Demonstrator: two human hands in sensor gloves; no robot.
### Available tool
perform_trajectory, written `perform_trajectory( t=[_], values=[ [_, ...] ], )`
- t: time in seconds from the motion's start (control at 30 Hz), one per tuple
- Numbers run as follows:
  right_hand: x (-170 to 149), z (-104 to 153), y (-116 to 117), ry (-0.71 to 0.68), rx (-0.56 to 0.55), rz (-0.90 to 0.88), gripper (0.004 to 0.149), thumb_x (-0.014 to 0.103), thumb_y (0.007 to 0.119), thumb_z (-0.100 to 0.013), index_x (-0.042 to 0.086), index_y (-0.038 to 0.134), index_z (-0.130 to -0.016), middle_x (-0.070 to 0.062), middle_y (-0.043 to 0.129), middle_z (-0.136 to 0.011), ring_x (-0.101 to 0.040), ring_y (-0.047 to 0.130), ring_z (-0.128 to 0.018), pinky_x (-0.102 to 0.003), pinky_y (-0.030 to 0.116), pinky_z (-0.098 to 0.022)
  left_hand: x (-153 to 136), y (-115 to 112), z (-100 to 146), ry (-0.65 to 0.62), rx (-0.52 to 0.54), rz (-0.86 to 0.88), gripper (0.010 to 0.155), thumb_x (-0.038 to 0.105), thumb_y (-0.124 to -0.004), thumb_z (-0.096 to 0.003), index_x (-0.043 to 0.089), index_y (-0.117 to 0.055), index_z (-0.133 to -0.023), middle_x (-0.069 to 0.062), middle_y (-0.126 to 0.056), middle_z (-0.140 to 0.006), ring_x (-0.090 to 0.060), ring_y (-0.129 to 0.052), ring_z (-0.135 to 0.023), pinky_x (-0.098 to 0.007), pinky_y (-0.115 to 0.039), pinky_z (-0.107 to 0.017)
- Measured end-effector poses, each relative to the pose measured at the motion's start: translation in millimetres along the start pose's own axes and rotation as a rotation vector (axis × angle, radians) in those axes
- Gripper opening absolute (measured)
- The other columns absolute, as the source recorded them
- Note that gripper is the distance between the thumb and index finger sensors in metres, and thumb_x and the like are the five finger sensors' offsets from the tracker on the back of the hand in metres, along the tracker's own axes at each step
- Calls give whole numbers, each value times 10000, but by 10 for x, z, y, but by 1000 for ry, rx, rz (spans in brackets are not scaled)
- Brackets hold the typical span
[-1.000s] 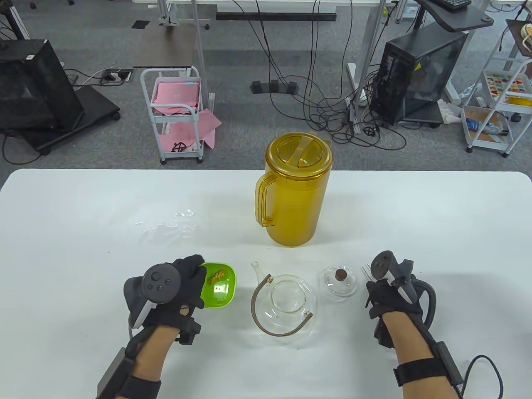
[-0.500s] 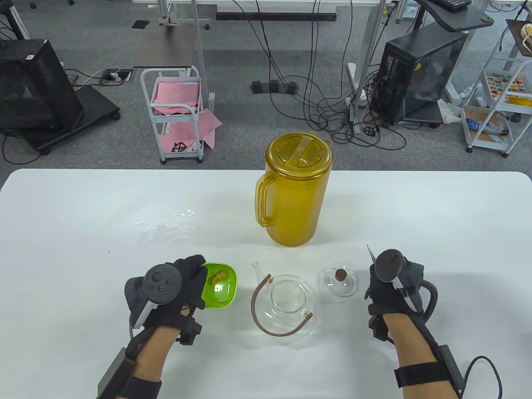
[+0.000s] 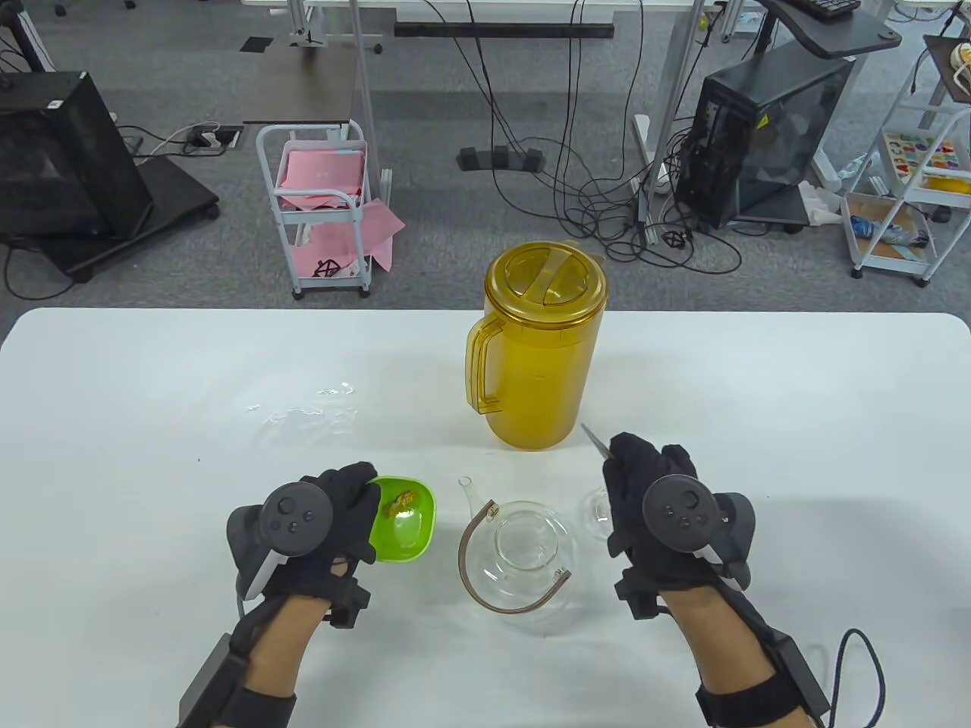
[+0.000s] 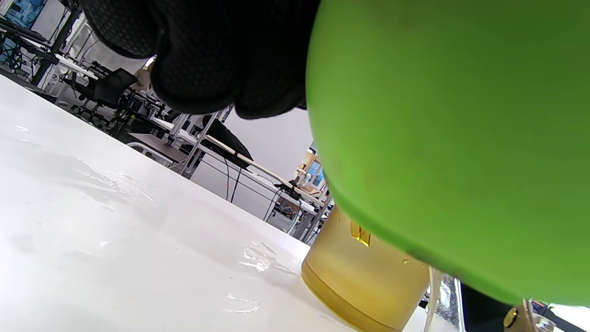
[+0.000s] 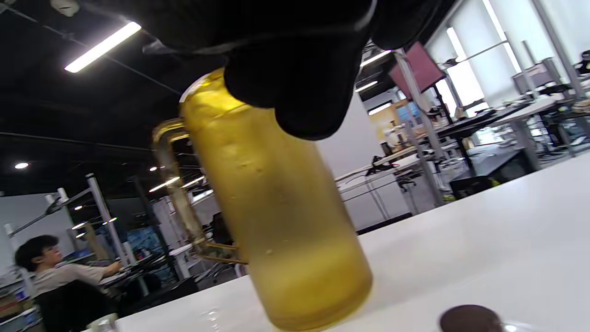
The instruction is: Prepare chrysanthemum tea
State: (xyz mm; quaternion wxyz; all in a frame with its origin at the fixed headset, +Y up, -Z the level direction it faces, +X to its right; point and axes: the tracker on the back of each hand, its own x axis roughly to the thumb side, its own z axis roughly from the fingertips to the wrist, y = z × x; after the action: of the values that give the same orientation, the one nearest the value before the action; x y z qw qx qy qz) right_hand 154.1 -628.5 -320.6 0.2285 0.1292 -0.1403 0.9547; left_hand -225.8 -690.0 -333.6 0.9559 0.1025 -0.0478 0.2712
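Note:
My left hand [image 3: 345, 504] grips the left rim of a small green bowl [image 3: 406, 527], which holds a dried chrysanthemum [image 3: 400, 503]. The left wrist view shows the bowl's underside [image 4: 438, 138] raised off the table, with gloved fingers [image 4: 207, 60] on its edge. The open glass teapot [image 3: 529, 547] with a brown handle stands just right of the bowl. My right hand [image 3: 633, 474] holds metal tweezers [image 3: 594, 441], tip pointing up-left toward the yellow pitcher [image 3: 540, 356]. It hovers over the glass lid [image 3: 594, 510], hiding most of it. The lid's brown knob [image 5: 470, 319] shows in the right wrist view.
Spilled water [image 3: 303, 409] glistens on the white table [image 3: 796, 394], left of the pitcher. A person [image 5: 44, 267] sits at a desk in the background of the right wrist view. Carts, cables and computer cases stand on the floor beyond the table's far edge.
My right hand has turned palm-down and moved left with the tweezers, now covering the glass lid. The left hand has tipped the green bowl slightly toward the teapot.

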Motion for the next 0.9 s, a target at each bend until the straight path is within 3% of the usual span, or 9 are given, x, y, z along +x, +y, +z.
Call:
perform_trajectory(
  t=[0.13, 0.27, 0.4, 0.53, 0.63, 0.9],
  values=[
    [480, -42, -34, -145, 115, -4, 525, 428, 651, -593, 187, 587, -1054, -21, 823, -839, -259, 914, -770, -662, 486, -764, 3, -21, 2, -5, -9, -2, 431, 406, -830, -562, 194, -841, -937, -32, -1002, -676, -336, -930, -624, -675, -610, -683],
    [1028, -79, 22, -289, 212, 151, 570, 441, 707, -596, 174, 593, -1088, -18, 802, -881, -260, 899, -814, -669, 482, -767, 2, -20, 6, -10, -9, 0, 429, 406, -831, -562, 196, -842, -935, -32, -1002, -674, -335, -930, -624, -673, -611, -683],
    [1361, -130, 234, -352, 285, 330, 535, 419, 745, -593, 187, 680, -1070, -13, 853, -875, -260, 928, -825, -670, 484, -766, -13, 11, 10, -8, -4, 10, 431, 408, -831, -561, 195, -842, -935, -32, -1002, -674, -335, -931, -621, -672, -611, -684],
    [1562, -150, 490, -397, 327, 456, 511, 420, 761, -587, 194, 735, -1045, -10, 897, -848, -256, 956, -807, -664, 497, -766, -16, 62, 16, -11, 11, 21, 430, 406, -831, -562, 193, -842, -936, -33, -1003, -670, -336, -930, -619, -673, -612, -682],
    [1671, -183, 642, -406, 283, 577, 510, 418, 774, -582, 204, 733, -1043, -9, 896, -848, -256, 953, -811, -662, 493, -770, -6, 48, 18, -19, 3, 10, 430, 406, -831, -562, 191, -843, -935, -34, -1004, -668, -336, -931, -615, -673, -613, -682],
    [1724, -173, 791, -430, 262, 700, 525, 423, 805, -573, 209, 731, -1047, -3, 889, -860, -249, 947, -824, -658, 488, -775, 32, 31, 23, -33, -8, -7, 430, 404, -832, -563, 188, -844, -935, -36, -1006, -662, -335, -933, -609, -673, -613, -682]
  ],
)
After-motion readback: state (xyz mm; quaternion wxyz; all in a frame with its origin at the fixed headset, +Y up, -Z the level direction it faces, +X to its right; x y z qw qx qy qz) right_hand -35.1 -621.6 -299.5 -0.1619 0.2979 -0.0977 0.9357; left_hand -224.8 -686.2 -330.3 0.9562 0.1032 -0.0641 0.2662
